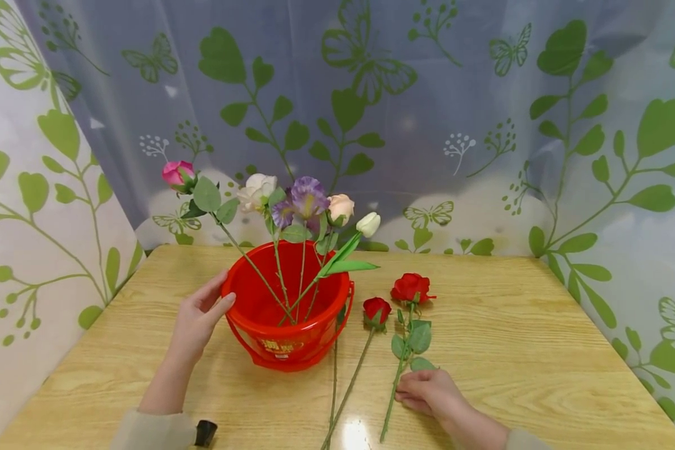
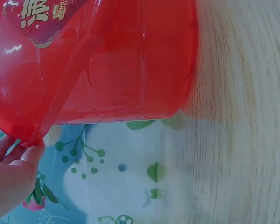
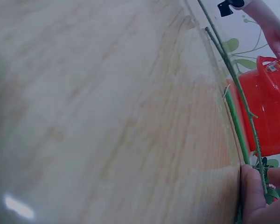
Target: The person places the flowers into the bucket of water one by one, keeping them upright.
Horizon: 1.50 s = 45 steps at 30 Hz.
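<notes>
My left hand (image 1: 194,325) grips the left rim of a red plastic bucket (image 1: 284,350); in the left wrist view the thumb and fingers pinch that rim. Standing in the bucket and leaning outward are a pink rose (image 1: 177,174), a cream-white flower (image 1: 257,192), a purple iris (image 1: 308,197), a peach rose (image 1: 340,208) and a white tulip (image 1: 368,224). On the right, my right hand (image 1: 435,397) pinches the lower green stem of an open red rose (image 1: 412,287) lying on the table. The right fingertips are partly hidden in the head view.
Left of the held stem lies a smaller red rose (image 1: 376,311) on the wooden table (image 1: 517,331). Another thin stem (image 1: 334,387) runs beside it, its upper end hidden by the bucket. A patterned curtain (image 1: 455,75) hangs along the table's back edge.
</notes>
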Each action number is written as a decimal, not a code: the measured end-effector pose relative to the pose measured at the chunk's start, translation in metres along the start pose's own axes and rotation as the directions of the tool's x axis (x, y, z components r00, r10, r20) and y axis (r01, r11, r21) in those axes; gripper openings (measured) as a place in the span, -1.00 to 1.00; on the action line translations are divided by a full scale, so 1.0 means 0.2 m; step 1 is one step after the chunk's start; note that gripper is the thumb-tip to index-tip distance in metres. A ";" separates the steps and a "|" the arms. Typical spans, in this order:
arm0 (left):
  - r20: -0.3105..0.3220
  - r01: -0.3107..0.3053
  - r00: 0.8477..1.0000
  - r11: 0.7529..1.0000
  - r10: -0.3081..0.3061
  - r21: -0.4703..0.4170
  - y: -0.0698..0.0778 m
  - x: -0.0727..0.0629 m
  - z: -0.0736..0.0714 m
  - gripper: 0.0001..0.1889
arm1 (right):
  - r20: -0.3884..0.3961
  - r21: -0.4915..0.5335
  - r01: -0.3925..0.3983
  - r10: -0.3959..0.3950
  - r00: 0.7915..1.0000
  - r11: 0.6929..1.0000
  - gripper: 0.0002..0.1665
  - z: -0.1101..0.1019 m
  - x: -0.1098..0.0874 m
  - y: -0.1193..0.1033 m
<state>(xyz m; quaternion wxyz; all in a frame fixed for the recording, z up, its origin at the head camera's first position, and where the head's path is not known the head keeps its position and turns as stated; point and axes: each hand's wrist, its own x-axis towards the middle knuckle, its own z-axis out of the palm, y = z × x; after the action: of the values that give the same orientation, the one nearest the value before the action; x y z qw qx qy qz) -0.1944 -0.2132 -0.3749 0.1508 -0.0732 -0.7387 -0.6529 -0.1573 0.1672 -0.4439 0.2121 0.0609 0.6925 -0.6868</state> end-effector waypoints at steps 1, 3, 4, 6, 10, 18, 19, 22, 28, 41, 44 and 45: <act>0.001 -0.001 1.000 1.000 0.001 0.000 0.00 0.00 0.00 -0.47 | -0.011 -0.007 -0.001 0.000 1.000 1.000 -0.61 0.00 0.00 0.00; 0.002 -0.002 1.000 1.000 0.002 0.000 0.00 0.00 0.00 -0.47 | -0.029 -0.032 0.003 -0.004 1.000 0.999 -0.65 0.01 0.01 0.00; 0.001 -0.002 1.000 1.000 0.002 -0.003 0.00 0.00 0.00 -0.48 | -0.039 -0.043 0.003 -0.005 0.999 0.999 -0.67 0.02 0.02 0.00; 0.000 -0.004 1.000 1.000 0.004 -0.006 0.01 0.00 0.00 -0.48 | -0.056 -0.066 0.000 -0.003 0.998 0.998 -0.69 0.03 0.02 0.00; 0.001 -0.003 1.000 1.000 0.003 -0.004 0.01 0.00 0.00 -0.49 | -0.081 -0.104 -0.016 0.008 0.997 0.994 -0.71 0.04 0.04 0.00; 0.002 0.005 1.000 1.000 -0.005 -0.016 0.00 0.00 0.00 -0.48 | -0.111 -0.165 -0.026 0.008 0.994 0.986 -0.82 0.05 0.05 -0.01; -0.001 0.004 1.000 1.000 -0.004 -0.019 0.00 0.00 0.00 -0.48 | -0.108 -0.172 -0.026 0.008 0.994 0.985 -0.83 0.05 0.06 -0.01; -0.006 0.002 1.000 1.000 -0.002 -0.028 0.01 0.00 0.01 -0.48 | -0.119 -0.187 -0.030 0.008 0.993 0.982 -0.85 0.06 0.06 -0.01; -0.005 0.001 1.000 1.000 -0.002 -0.029 0.01 -0.01 0.01 -0.48 | -0.122 -0.192 -0.053 0.030 0.992 0.980 -0.87 0.06 0.07 -0.02; -0.004 0.004 1.000 1.000 -0.004 -0.021 0.01 0.00 0.00 -0.48 | -0.064 0.027 -0.053 0.054 0.996 0.998 -0.89 0.02 0.06 -0.02; -0.005 0.001 1.000 1.000 -0.001 -0.021 0.01 0.00 0.00 -0.48 | -0.060 0.105 -0.050 0.056 0.997 0.993 -0.92 0.01 0.06 -0.02; -0.004 -0.003 1.000 1.000 0.003 -0.021 0.01 0.00 0.00 -0.48 | -0.058 0.126 -0.050 0.057 0.997 0.991 -0.92 0.01 0.06 -0.03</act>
<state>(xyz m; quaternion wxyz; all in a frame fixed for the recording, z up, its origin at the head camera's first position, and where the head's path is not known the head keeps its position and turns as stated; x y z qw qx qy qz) -0.1935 -0.2122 -0.3738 0.1524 -0.0748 -0.7313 -0.6606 -0.1695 0.1626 -0.4436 0.2050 0.1136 0.6527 -0.7204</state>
